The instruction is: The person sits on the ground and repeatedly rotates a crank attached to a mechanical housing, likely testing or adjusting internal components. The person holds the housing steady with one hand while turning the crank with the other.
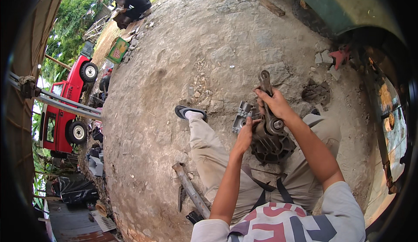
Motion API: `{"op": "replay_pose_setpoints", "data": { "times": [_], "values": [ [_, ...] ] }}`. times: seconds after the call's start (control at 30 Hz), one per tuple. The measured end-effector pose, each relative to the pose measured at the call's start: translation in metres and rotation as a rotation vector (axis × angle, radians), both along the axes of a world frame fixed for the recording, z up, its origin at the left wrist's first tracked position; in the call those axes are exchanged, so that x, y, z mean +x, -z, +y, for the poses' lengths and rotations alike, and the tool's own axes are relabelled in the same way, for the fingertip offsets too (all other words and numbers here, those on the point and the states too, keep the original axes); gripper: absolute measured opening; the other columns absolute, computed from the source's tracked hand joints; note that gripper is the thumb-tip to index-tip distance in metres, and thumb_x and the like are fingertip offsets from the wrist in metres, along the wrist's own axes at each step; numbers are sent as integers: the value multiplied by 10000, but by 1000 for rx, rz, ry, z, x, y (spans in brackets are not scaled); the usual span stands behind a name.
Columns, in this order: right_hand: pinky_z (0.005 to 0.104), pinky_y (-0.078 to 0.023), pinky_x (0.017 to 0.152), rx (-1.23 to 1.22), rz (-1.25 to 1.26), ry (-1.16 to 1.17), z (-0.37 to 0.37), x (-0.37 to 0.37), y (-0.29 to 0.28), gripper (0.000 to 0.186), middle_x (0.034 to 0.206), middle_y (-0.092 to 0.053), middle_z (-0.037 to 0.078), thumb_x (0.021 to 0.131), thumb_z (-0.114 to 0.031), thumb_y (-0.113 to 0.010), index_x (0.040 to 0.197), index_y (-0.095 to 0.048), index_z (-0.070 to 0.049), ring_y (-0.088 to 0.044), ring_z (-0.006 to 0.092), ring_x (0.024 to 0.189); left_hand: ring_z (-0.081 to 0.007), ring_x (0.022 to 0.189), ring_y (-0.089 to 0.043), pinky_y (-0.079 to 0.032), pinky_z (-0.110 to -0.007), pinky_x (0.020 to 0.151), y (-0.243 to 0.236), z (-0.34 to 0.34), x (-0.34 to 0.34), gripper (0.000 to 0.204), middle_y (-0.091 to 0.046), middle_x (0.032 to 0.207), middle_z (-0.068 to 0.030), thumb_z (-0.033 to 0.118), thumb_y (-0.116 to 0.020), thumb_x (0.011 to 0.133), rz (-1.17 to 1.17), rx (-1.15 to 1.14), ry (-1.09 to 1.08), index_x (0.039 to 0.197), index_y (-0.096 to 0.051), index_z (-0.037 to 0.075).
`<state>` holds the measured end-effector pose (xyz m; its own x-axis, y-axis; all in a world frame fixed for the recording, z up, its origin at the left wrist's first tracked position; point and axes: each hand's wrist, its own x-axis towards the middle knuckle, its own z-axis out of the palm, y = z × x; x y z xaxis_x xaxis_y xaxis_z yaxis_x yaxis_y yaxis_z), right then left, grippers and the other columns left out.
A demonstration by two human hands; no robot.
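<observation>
A greasy metal gear housing (271,148) with a ribbed, dark round flange stands between my legs. Across its top lies a thick metal lever arm (265,76), with an eye at the far end and a round boss at the near end. My right hand (278,104) is wrapped round the middle of this arm. At the housing's left side, my left hand (246,134) is closed against the upper casting, its fingers partly hidden. Just beyond my left hand is a lighter grey cast bracket (242,115); whether it joins the housing I cannot tell.
A long metal bar (191,190) lies on the stony ground by my left leg. At the upper right stand a green vehicle (348,2) and a red stand (340,57). A red vehicle (65,107) is at far left; another person (134,6) crouches at the upper left.
</observation>
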<state>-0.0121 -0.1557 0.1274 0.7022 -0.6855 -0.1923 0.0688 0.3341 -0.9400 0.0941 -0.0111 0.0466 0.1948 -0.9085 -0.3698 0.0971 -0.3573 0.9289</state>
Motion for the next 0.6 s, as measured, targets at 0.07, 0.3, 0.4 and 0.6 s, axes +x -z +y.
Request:
{"op": "replay_pose_setpoints", "data": {
  "times": [0.07, 0.3, 0.4, 0.6],
  "values": [
    [285, -451, 498, 10, 1, 1, 2, 1, -3, 261, 699, -574, 10, 986, -283, -655, 1044, -626, -30, -571, 119, 536, -254, 1264, -539, -343, -344, 1116, 17, -3, 11, 953, -595, 1345, -192, 740, -185, 988, -45, 52, 25, 1382, -539, -52],
    [275, -440, 513, -52, 77, -7, -1, -7, -1, 288, 720, -571, 7, 999, -309, -636, 1069, -602, -32, -563, 115, 555, -276, 1148, -615, -405, -350, 1043, -6, 1, -25, 845, -673, 1194, -215, 642, -190, 1042, -49, -128, -150, 1293, -611, -46],
    [280, -460, 500, -19, 69, -8, 1, -6, 0, 289, 714, -576, 7, 983, -313, -655, 1046, -604, -36, -578, 117, 537, -307, 1126, -617, -418, -370, 1018, 12, 1, -23, 784, -662, 1177, -240, 583, -193, 1065, -169, -48, -122, 1278, -609, -47],
    [278, -468, 509, -5, 73, -22, -1, -6, -5, 266, 715, -581, 6, 1000, -291, -635, 1092, -585, -46, -583, 111, 566, -315, 1168, -571, -410, -370, 1017, 49, -3, -35, 617, -619, 1206, -237, 450, -261, 1095, -139, -169, -224, 1277, -575, -50]
  ]
}}
